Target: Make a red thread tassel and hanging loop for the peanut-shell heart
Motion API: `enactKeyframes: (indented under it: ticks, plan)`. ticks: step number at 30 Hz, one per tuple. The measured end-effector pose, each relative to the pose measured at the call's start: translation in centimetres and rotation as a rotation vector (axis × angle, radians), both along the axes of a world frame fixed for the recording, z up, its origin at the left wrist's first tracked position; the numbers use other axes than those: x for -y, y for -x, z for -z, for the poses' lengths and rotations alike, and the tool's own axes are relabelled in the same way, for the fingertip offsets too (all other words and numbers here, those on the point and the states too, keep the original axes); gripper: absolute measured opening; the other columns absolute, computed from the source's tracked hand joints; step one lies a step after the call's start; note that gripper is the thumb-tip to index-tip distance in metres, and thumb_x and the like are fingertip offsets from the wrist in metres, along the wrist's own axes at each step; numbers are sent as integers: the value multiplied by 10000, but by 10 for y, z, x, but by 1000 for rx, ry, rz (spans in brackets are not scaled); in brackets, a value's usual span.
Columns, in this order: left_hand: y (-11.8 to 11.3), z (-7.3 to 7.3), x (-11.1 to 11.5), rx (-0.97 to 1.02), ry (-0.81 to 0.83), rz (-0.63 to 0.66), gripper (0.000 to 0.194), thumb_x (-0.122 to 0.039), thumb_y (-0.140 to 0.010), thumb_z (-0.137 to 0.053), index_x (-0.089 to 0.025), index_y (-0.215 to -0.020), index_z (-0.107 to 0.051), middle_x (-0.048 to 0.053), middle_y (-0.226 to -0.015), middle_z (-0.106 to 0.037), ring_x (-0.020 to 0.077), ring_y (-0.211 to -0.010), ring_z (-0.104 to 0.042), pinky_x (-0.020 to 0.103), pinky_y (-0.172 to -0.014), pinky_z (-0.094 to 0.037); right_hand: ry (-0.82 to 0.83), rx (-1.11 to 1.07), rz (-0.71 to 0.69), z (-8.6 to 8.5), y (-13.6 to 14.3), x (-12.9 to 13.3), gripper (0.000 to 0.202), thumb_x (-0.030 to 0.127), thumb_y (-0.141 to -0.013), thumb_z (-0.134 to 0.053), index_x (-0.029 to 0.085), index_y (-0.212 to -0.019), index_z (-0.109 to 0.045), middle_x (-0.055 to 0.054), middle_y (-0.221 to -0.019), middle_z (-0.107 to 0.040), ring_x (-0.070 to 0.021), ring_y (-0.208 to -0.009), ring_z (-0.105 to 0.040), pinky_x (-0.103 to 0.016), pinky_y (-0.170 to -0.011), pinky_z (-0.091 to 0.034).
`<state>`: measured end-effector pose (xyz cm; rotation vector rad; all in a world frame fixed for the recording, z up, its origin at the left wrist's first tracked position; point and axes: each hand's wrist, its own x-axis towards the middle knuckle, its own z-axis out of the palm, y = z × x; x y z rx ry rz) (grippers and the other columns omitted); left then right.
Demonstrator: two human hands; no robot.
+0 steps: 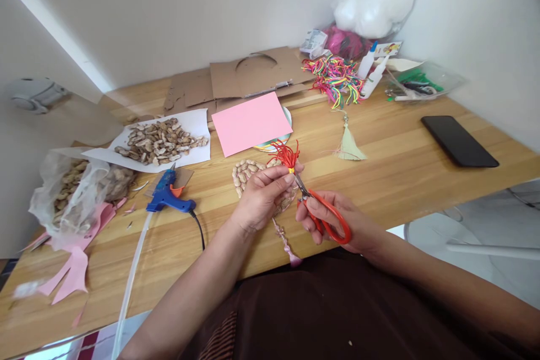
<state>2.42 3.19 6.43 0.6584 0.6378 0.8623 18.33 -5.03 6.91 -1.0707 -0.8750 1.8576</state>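
My left hand (264, 194) pinches a bundle of red cords (285, 154) bound with a yellow band; the loose cord ends fan out away from me. In my right hand (333, 216) are red-handled scissors (340, 225), their blade tips right by the yellow band. Whether the blades touch it cannot be made out. Beneath my hands on the table lies a peanut-covered piece (244, 176), partly hidden, with a pink tassel (292, 256) hanging from it toward me.
A blue glue gun (169, 194), peanut shells (162, 140) on white paper and a plastic bag (63, 197) lie left. Pink card (253, 124) and cardboard (253, 76) sit behind. Coloured cords (335, 79), glue bottles (374, 76), a pale tassel (349, 145) and a phone (459, 140) are right.
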Motion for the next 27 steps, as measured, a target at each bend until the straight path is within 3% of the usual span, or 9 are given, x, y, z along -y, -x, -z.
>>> enactKeyframes:
  ticks: [18, 27]
  plan:
    - [-2, 8, 1, -56, -131, -35, 229, -269, -663, -956, -206, -840, -825, 53, -1026, -832, 92, -717, -713, 199, -699, -553, 21, 9, 27, -5, 1, 0, 539, 690, -762, -772, 161, -728, -671, 21, -630, -591, -63, -464, -511, -199, -450, -417]
    - [-1, 12, 0, -167, -245, -97, 225, -318, -680, -943, -204, -832, -822, 37, -948, -820, 149, -810, -731, 265, -789, -573, 64, 10, 46, -7, 1, 5, 549, 712, -798, -708, 164, -804, -681, 19, -646, -561, -68, -454, -478, -205, -400, -299]
